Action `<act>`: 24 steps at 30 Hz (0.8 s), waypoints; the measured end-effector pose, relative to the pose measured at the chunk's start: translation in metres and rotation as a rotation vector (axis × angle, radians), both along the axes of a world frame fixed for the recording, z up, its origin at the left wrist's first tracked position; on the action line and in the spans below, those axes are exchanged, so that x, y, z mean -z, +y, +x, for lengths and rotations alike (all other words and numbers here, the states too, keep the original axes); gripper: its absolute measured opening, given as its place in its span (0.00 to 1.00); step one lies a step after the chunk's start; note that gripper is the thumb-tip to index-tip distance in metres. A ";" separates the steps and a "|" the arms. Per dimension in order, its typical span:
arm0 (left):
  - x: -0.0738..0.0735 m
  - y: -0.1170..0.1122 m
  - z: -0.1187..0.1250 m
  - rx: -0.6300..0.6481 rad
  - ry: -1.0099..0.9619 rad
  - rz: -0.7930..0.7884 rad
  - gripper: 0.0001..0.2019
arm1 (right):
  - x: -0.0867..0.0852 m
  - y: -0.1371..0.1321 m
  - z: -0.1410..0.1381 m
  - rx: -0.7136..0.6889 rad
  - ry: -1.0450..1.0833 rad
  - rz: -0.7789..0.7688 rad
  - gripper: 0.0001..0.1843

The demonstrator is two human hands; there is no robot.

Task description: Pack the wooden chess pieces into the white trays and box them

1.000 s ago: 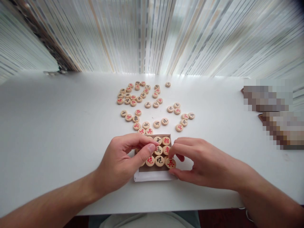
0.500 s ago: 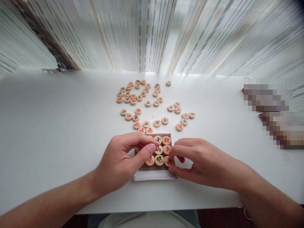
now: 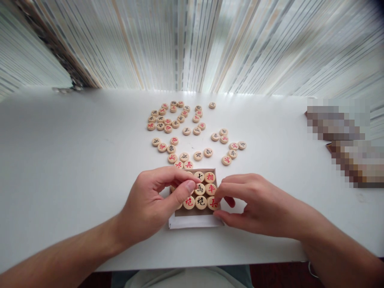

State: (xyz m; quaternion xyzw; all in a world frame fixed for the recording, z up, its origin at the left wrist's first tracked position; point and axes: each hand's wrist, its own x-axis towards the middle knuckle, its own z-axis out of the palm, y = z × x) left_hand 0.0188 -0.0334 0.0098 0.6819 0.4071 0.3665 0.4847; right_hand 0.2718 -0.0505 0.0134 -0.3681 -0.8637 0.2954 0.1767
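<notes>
A small shallow cardboard box [image 3: 195,220] lies near the table's front edge, packed with round wooden chess pieces [image 3: 201,202] marked in red or black. My left hand [image 3: 156,204] rests over the box's left side, thumb and fingers pinched together on pieces there; what they pinch is hidden. My right hand [image 3: 255,206] curls at the box's right edge, its fingertips pressing the red-marked piece [image 3: 213,203] in the front right corner. Several loose chess pieces [image 3: 186,132] lie scattered on the white table [image 3: 75,168] beyond the box.
Striped curtains [image 3: 195,44] hang behind the table's far edge. Blurred brownish objects [image 3: 345,144] sit at the right side of the table. The table's front edge runs just below my forearms.
The red-marked corner piece under my right fingers has sunk from a tilted, raised position down into the box. Both hands have barely shifted.
</notes>
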 end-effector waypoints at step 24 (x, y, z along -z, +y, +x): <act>0.009 0.034 -0.017 -0.212 0.178 0.351 0.08 | 0.030 0.038 0.019 0.652 0.377 0.171 0.22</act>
